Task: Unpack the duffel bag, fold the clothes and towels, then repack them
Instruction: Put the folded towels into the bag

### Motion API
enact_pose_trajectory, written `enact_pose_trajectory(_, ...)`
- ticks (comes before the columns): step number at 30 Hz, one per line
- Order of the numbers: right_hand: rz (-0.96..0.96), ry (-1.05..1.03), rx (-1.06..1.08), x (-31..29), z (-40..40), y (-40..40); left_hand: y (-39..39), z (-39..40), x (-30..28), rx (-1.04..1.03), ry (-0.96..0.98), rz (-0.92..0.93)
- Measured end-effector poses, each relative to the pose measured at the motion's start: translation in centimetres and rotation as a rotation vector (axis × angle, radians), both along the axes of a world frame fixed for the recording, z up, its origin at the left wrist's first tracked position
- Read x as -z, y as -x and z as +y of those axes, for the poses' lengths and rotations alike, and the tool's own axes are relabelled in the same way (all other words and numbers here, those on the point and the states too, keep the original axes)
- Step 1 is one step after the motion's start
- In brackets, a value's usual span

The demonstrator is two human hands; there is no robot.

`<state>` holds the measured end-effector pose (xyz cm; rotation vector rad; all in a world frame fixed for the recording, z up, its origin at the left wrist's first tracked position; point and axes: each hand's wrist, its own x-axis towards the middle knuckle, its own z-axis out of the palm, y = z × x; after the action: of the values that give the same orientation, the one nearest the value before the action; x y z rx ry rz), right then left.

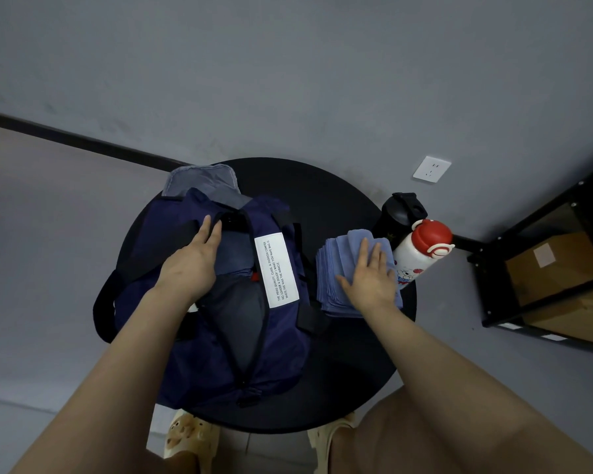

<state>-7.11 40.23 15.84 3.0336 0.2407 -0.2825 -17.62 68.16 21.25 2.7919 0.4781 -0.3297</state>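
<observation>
Forearms reach in: left hand (189, 265) flat, holding duffel bag (220, 302) open mid-counter; right hand (370, 278) flat on folded towels (336, 289) at right edge, bottle (421, 254) touching, may topple.

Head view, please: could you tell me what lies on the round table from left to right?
Navy duffel bag under the left hand → folded blue towels under the right hand → white bottle with red cap.
</observation>
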Motion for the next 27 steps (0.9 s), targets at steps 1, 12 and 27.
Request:
enact_pose_trajectory(1,0.001,0.038,-0.008,0.2,0.1,0.0,0.0,0.0,0.0,-0.001,-0.001,0.0)
enact_pose_trajectory(12,0.037,0.127,0.021,0.7,0.4,-0.8,0.1,0.1,0.0,0.001,0.011,-0.007)
enact_pose_trajectory(27,-0.06,-0.075,0.037,-1.8,-0.5,-1.6,0.2,0.6,-0.1,-0.015,0.042,-0.025)
